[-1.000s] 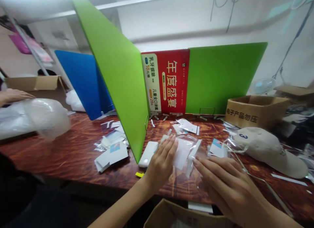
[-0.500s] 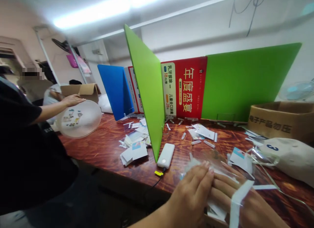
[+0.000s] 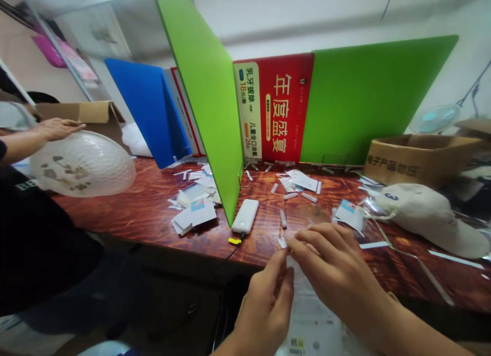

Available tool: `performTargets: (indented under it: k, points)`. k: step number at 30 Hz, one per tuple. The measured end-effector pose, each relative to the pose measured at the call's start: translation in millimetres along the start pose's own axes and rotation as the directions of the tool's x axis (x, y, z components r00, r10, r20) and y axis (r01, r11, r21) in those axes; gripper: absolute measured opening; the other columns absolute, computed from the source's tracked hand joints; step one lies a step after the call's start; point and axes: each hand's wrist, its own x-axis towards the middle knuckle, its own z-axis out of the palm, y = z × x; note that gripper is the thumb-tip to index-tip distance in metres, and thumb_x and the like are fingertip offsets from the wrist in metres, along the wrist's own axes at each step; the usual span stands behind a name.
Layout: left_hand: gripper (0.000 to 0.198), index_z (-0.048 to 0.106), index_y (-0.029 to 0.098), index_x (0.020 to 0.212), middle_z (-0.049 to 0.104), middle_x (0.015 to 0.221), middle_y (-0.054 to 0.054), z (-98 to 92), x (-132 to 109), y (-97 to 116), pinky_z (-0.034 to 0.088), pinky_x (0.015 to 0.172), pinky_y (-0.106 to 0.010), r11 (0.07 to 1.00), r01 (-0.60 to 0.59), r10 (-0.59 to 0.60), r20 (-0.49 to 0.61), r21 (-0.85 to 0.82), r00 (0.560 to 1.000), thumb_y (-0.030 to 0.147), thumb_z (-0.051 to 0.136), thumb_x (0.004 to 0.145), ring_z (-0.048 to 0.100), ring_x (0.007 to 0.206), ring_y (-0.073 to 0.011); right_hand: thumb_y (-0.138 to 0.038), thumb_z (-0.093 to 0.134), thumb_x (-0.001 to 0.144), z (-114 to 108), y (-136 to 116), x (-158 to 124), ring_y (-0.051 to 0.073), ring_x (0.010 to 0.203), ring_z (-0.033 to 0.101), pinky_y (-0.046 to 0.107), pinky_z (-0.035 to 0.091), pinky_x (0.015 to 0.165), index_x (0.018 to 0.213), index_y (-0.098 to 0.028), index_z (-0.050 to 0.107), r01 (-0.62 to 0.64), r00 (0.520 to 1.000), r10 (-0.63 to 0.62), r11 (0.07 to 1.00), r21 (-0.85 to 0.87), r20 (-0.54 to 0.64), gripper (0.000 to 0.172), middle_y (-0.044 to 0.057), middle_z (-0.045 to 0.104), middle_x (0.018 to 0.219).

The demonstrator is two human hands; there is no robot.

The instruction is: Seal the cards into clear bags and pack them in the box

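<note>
At the table's front edge, my left hand (image 3: 266, 297) pinches a small clear-and-white piece (image 3: 283, 242) between thumb and finger. My right hand (image 3: 333, 261) comes in from the other side, its fingertips closed and meeting the left ones at the same piece; exactly what they grip is hidden. Below both hands is a clear plastic bag (image 3: 312, 320) with printed marks, partly covered by them. A short translucent strip (image 3: 283, 219) lies just beyond the fingertips. Flat cards in clear wrapping (image 3: 350, 215) are beyond my right hand.
A white power bank (image 3: 246, 216) with a cable lies by the upright green divider (image 3: 203, 115). To the right are a cap (image 3: 418, 213) and a cardboard box (image 3: 406, 164). Loose cards (image 3: 195, 213) lie left. A co-worker's hand (image 3: 57, 128) touches a translucent balloon (image 3: 86, 164).
My hands have gone from lying flat, one over the other on clear plastic, to pinching a small piece together. The white strip across my right hand is off it. The view has shifted right and down.
</note>
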Motion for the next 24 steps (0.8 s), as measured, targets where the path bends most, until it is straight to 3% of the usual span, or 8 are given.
performTargets:
  k: [6, 9, 12, 15, 17, 19, 21, 24]
  points:
    - [0.034, 0.056, 0.016, 0.126, 0.072, 0.090, -0.009, -3.8, -4, 0, 0.058, 0.070, -0.029, 0.989, -0.049, 0.039, 0.073, 0.137, 0.997, 0.024, 0.040, 0.097, 0.069, 0.075, -0.0202, -0.016, 0.032, 0.103, -6, 9, 4, 0.021, 0.078, 0.054, 0.035, 0.043, 0.071, 0.101, -0.009, 0.067, 0.117, 0.980, -0.120, 0.993, 0.028, 0.159, 0.036, 0.010, 0.066, 0.088]
    - [0.032, 0.057, 0.016, 0.120, 0.071, 0.089, -0.009, -6.3, -6, 1, 0.056, 0.067, -0.028, 0.977, -0.107, 0.087, 0.115, 0.182, 0.990, 0.019, 0.039, 0.094, 0.068, 0.076, -0.0205, -0.015, 0.030, 0.103, -7, 9, 3, 0.021, 0.075, 0.053, 0.034, 0.045, 0.068, 0.098, -0.009, 0.066, 0.160, 0.964, -0.171, 0.985, 0.068, 0.204, 0.037, 0.009, 0.064, 0.083]
    - [0.039, 0.055, 0.018, 0.127, 0.074, 0.096, -0.009, -6.9, -8, 2, 0.056, 0.070, -0.030, 0.960, -0.171, 0.146, 0.129, 0.219, 0.981, 0.014, 0.038, 0.092, 0.070, 0.083, -0.0220, -0.008, 0.035, 0.098, -1, 2, -1, 0.021, 0.076, 0.054, 0.034, 0.049, 0.070, 0.091, -0.010, 0.063, 0.152, 0.968, -0.166, 0.985, 0.085, 0.191, 0.029, 0.009, 0.061, 0.080]
    - [0.041, 0.053, 0.020, 0.131, 0.075, 0.104, -0.009, -7.9, -9, 5, 0.057, 0.077, -0.031, 0.947, -0.230, 0.210, 0.109, 0.224, 0.972, 0.012, 0.038, 0.093, 0.072, 0.091, -0.0223, -0.007, 0.041, 0.094, 0, 2, -1, 0.019, 0.074, 0.057, 0.030, 0.051, 0.068, 0.087, -0.014, 0.058, -0.007, 0.995, -0.009, 0.987, 0.163, 0.096, 0.019, 0.007, 0.060, 0.078]
    - [0.036, 0.055, 0.021, 0.126, 0.076, 0.101, -0.007, -11.7, -10, 7, 0.057, 0.078, -0.030, 0.956, -0.224, 0.209, 0.096, 0.187, 0.973, 0.013, 0.040, 0.094, 0.073, 0.088, -0.0205, -0.009, 0.042, 0.093, -9, 15, 3, 0.015, 0.064, 0.056, 0.024, 0.049, 0.057, 0.083, -0.018, 0.053, -0.157, 0.988, 0.154, 0.972, 0.173, 0.031, 0.018, 0.002, 0.057, 0.071]
    - [0.033, 0.056, 0.023, 0.121, 0.076, 0.096, -0.004, -19.3, -11, 7, 0.059, 0.073, -0.025, 0.973, -0.184, 0.175, 0.077, 0.139, 0.982, 0.012, 0.041, 0.094, 0.074, 0.083, -0.0174, -0.012, 0.040, 0.095, -24, 37, 5, 0.013, 0.051, 0.050, 0.022, 0.041, 0.045, 0.079, -0.021, 0.049, -0.326, 0.940, 0.334, 0.939, 0.106, -0.069, 0.020, -0.002, 0.050, 0.062]
    - [0.036, 0.054, 0.027, 0.123, 0.076, 0.097, -0.001, -30.2, -14, 5, 0.059, 0.067, -0.021, 0.971, -0.182, 0.186, -0.014, 0.155, 0.982, 0.009, 0.043, 0.094, 0.075, 0.079, -0.0147, -0.018, 0.038, 0.098, -37, 55, -3, 0.014, 0.050, 0.049, 0.025, 0.039, 0.045, 0.080, -0.022, 0.049, -0.486, 0.867, 0.483, 0.874, 0.007, -0.123, 0.021, -0.001, 0.050, 0.062]
    - [0.047, 0.050, 0.034, 0.133, 0.075, 0.115, -0.001, -46.8, -24, 1, 0.061, 0.084, -0.034, 0.870, -0.387, 0.426, -0.071, 0.304, 0.902, 0.010, 0.051, 0.092, 0.073, 0.099, -0.0209, -0.029, 0.040, 0.098, -33, 55, -37, 0.017, 0.063, 0.057, 0.029, 0.046, 0.056, 0.084, -0.022, 0.055, -0.520, 0.853, 0.521, 0.852, -0.064, 0.003, 0.022, 0.003, 0.060, 0.073]
